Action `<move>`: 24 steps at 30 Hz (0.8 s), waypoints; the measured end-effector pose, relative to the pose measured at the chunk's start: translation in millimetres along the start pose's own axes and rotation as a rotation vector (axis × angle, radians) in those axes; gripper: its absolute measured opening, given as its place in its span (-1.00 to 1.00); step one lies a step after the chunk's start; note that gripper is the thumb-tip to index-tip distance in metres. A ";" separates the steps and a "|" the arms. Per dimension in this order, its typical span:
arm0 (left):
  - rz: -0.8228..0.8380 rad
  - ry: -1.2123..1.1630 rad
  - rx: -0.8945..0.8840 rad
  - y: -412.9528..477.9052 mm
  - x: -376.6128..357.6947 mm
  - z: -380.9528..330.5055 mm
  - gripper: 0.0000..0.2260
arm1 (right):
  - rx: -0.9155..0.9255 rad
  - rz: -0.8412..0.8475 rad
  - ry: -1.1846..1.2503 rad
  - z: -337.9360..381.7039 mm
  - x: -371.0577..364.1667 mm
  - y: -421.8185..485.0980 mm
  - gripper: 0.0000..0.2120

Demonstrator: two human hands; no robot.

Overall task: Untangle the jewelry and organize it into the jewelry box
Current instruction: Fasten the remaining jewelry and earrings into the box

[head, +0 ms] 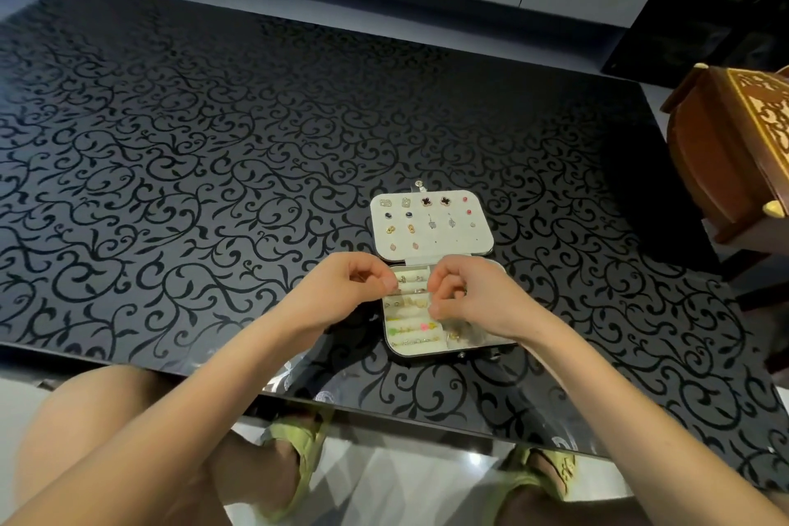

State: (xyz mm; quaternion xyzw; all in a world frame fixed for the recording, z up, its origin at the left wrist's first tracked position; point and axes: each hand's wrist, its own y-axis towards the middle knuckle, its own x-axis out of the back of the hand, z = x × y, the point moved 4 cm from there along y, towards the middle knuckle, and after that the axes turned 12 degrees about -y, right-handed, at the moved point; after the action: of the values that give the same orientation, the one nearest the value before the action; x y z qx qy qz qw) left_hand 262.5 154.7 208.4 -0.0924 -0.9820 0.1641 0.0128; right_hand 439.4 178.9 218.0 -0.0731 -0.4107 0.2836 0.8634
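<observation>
The jewelry box [453, 247] lies open on the black scroll-patterned glass worktop [213, 141], at about 5 o'clock from its middle. Its lid [478, 236] lies flat at 12 o'clock of the tray [412, 351], with pairs of earrings [435, 201] pinned in rows on the pale lining. The left hand [363, 282] hovers over the tray's 10 o'clock corner and the right hand [469, 297] over its 2 o'clock side, hiding much of the compartments. Both have their fingers curled, thumb drawn to fingertips as in a pinch, but whatever sits between them is too fine to make out. The tray's rows hold small gold and coloured pieces, blurred. At 3 o'clock a wooden chest [726, 149] is cut off by the frame edge. Green sandals [301, 440] show through the glass at 6 o'clock.
</observation>
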 end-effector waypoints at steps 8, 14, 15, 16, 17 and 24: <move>-0.013 -0.029 0.008 -1.2 7.8 0.8 -0.92 | 0.010 0.123 -0.301 18.3 1.2 19.4 -0.82; 0.013 -0.046 0.001 -1.9 10.5 0.5 -0.92 | 0.060 0.105 -0.620 29.5 -0.1 24.6 -0.75; 0.016 -0.046 0.000 -2.2 10.7 0.6 -0.92 | 0.077 0.066 -0.683 30.4 1.1 24.7 -0.71; 0.018 -0.047 0.002 -2.5 10.9 0.9 -0.92 | 0.091 0.032 -0.731 30.1 2.2 25.1 -0.67; 0.019 -0.048 0.005 -2.8 10.9 1.1 -0.92 | 0.094 0.010 -0.754 29.2 3.1 25.8 -0.65; 0.019 -0.049 0.023 -3.8 4.1 0.1 -0.94 | 0.003 0.003 -0.565 16.7 15.4 22.7 -0.74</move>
State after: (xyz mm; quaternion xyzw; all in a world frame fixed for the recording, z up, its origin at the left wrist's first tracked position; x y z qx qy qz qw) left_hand 257.8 151.9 209.5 -0.0978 -0.9791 0.1778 -0.0117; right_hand 424.9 204.4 231.0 0.0095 -0.6347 0.2944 0.7144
